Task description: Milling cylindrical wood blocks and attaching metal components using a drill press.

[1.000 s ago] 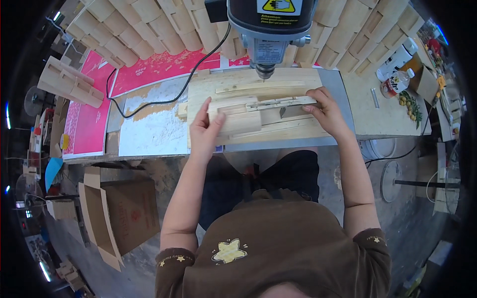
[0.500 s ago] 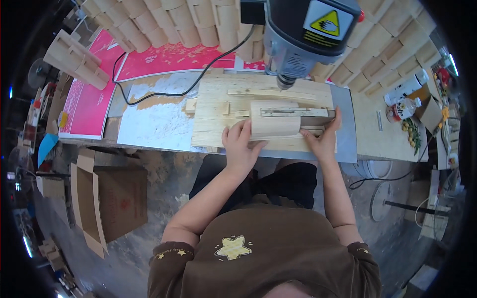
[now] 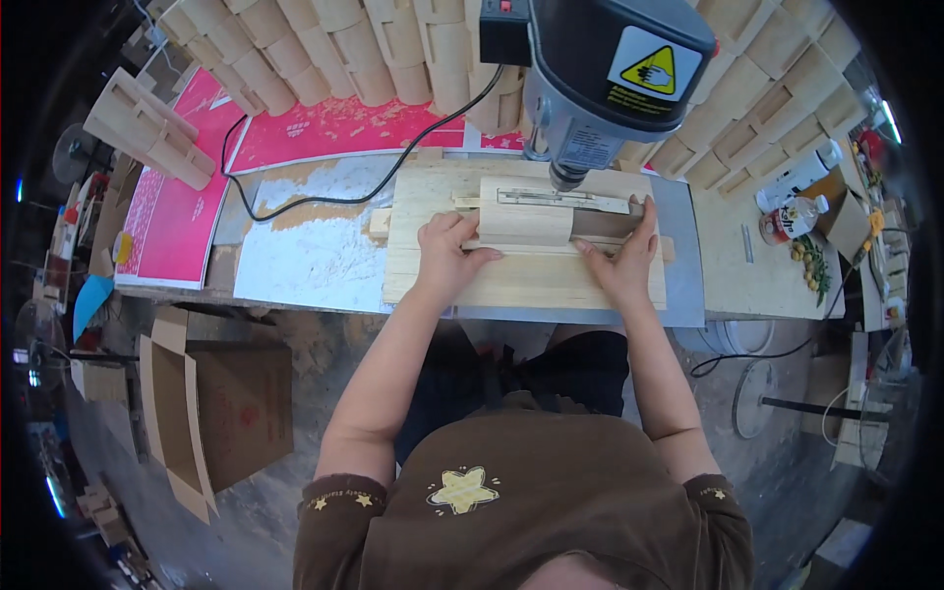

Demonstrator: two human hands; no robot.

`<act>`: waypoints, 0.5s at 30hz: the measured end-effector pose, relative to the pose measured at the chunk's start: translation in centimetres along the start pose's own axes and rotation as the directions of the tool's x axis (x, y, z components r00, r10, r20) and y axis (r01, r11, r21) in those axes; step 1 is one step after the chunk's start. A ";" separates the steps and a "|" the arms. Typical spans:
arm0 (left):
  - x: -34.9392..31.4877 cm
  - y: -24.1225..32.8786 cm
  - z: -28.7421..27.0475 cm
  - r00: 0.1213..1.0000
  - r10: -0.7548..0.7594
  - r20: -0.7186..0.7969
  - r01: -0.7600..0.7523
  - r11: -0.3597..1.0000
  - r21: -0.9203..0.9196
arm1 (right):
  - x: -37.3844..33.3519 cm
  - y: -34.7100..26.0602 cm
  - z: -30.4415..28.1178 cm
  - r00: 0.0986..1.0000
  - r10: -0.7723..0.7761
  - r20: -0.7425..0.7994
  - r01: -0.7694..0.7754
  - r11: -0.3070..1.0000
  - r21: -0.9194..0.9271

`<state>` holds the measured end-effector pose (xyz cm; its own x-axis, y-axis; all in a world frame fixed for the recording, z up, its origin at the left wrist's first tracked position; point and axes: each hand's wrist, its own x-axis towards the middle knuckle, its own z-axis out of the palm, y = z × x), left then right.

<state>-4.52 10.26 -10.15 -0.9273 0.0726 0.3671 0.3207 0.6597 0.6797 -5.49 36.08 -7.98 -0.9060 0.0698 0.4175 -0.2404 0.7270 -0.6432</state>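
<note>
A pale, curved wooden block with a slotted metal-and-wood strip along its top lies on a flat wooden board. My left hand is curled around the block's left end, thumb on the near side. At the other end, my right hand grips a darker grey-brown piece that joins the block, with its thumb near the front edge and fingers at the far corner. Just behind and above the strip hangs the chuck of a drill press; whether a bit touches the wood cannot be made out.
Stacked curved wooden pieces line the back, and more stand at the right. A black cable loops over the sawdust-strewn bench. Bottles stand at the right. An open carton sits on the floor at left.
The wooden block has slid back and slightly left on the board, closer under the drill chuck. Both hands have moved with it, keeping hold of its ends.
</note>
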 end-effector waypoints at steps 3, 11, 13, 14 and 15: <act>-0.3 -0.3 -0.1 1.000 0.016 -0.001 -0.016 1.000 -0.013 | 1.2 -1.1 -3.7 0.973 0.026 0.230 0.025 0.976 -0.217; 0.0 -0.1 0.1 0.999 0.036 -0.013 -0.037 0.999 -0.017 | 17.4 -11.5 -11.7 0.926 -0.316 -0.206 0.371 0.859 0.353; 0.1 0.1 0.3 1.000 0.021 0.003 -0.021 0.998 -0.058 | 18.1 -13.2 -11.6 0.951 -0.276 -0.140 0.299 0.935 0.190; 0.1 0.1 0.3 1.000 0.023 0.003 -0.022 0.998 -0.060 | 18.4 -13.7 -11.4 0.971 -0.230 -0.066 0.232 0.972 0.034; 0.0 0.1 0.2 1.000 0.026 -0.008 -0.026 0.999 -0.034 | 17.7 -14.3 -11.7 0.971 -0.231 -0.063 0.234 0.972 0.032</act>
<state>-4.51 10.44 -10.20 -0.9172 0.0834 0.3896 0.3510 0.6319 0.6910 -14.03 34.91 16.18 -0.8018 -0.0573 0.5948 -0.4564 0.7012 -0.5478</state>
